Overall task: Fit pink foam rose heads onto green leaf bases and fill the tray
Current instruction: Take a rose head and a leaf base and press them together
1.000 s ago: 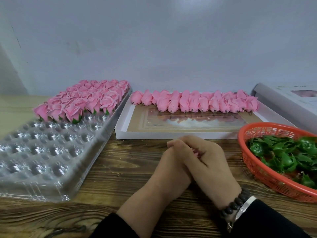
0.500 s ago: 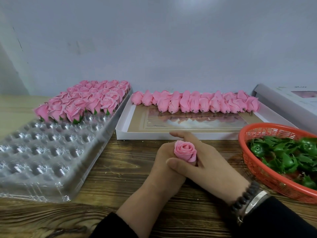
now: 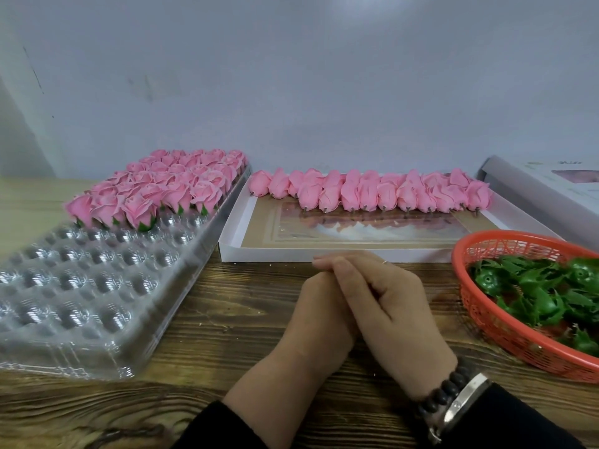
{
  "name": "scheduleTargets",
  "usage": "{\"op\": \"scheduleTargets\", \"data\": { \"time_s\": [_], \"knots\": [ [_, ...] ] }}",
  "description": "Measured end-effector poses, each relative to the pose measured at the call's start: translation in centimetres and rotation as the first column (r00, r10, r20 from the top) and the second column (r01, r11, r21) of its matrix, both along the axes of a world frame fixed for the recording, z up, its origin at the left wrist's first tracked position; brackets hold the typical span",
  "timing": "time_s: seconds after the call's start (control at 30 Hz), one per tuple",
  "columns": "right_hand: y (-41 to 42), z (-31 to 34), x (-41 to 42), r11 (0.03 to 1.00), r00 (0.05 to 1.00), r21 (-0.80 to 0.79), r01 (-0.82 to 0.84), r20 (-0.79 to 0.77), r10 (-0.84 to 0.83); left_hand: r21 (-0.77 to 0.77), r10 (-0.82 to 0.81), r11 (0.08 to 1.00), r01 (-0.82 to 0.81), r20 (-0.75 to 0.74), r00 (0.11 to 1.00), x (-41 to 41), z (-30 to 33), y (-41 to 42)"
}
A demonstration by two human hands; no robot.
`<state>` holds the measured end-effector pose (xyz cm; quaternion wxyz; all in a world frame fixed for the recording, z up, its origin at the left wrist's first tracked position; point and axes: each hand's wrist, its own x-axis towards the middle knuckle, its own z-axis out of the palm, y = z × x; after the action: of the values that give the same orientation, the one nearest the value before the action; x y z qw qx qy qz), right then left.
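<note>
My left hand [image 3: 319,307] and my right hand [image 3: 392,306] are pressed together on the wooden table, the right folded over the left. The pink rose head they enclose is hidden between them. At left lies the clear plastic tray [image 3: 97,286]; finished roses [image 3: 162,186] on green bases fill its far rows, and its near cups hold nothing. Loose pink rose heads [image 3: 366,192] line the back of a shallow white box [image 3: 291,256]. Green leaf bases [image 3: 544,293] lie in an orange basket [image 3: 479,315] at right.
A white box lid [image 3: 544,189] leans at the far right behind the basket. A pale wall closes off the back of the table. Bare wood shows between the tray and my hands. I wear a bead bracelet and a metal bangle on the right wrist.
Half a second ago my right hand had lifted, showing the pink rose head on my left hand. It has closed back over the rose, as it was one second ago.
</note>
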<state>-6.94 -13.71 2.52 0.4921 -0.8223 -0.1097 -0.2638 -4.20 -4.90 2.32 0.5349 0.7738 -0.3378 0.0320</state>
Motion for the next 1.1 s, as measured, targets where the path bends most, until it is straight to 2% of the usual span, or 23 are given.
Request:
{"op": "scheduleTargets", "data": {
  "time_s": [0.13,0.27,0.37,0.4,0.53,0.67,0.8,0.93,1.03,1.1],
  "knots": [
    [-0.2,0.2,0.2,0.993,1.000,-0.118,-0.014,0.009,0.015,-0.031,0.054,0.998,-0.058,-0.102,0.993,-0.3,-0.2,0.0],
    [-0.9,0.7,0.4,0.975,0.986,-0.180,-0.130,-0.128,0.108,0.040,-0.126,0.990,0.139,-0.233,0.964,-0.2,0.4,0.1],
    [-1.2,1.0,0.0,0.962,0.950,-0.171,-0.213,-0.265,0.163,0.059,-0.145,0.980,0.190,-0.444,0.884,-0.3,0.5,0.8],
    [-1.3,1.1,-0.1,0.960,0.935,-0.138,-0.242,-0.297,0.193,0.061,-0.154,0.977,0.207,-0.471,0.868,-0.4,0.6,0.9],
    [-1.7,1.3,-0.2,0.957,0.896,0.028,-0.289,-0.346,0.280,-0.053,-0.186,0.982,0.179,-0.374,0.909,-0.4,1.2,0.9],
    [-2.3,0.9,0.2,0.972,0.920,-0.060,-0.229,-0.339,0.196,-0.149,-0.188,0.976,0.160,-0.201,0.961,0.0,1.0,0.9],
    [-2.5,0.9,0.1,0.979,0.929,0.019,-0.204,-0.312,0.200,-0.271,-0.134,0.960,0.073,-0.215,0.967,0.7,0.5,0.8],
    [-1.6,1.1,-0.2,0.979,0.974,0.138,-0.150,-0.148,0.170,-0.147,-0.047,0.989,0.024,-0.160,0.986,1.1,-0.2,0.8],
    [-0.4,1.1,-0.3,0.995,0.999,0.096,-0.025,0.023,0.023,-0.059,-0.013,0.998,0.009,-0.063,0.998,0.7,-0.4,0.3],
    [0.1,0.8,-0.3,0.998,0.996,0.054,0.038,0.078,-0.042,-0.087,-0.029,0.996,0.022,-0.088,0.996,0.2,-0.2,-0.2]
  ]
}}
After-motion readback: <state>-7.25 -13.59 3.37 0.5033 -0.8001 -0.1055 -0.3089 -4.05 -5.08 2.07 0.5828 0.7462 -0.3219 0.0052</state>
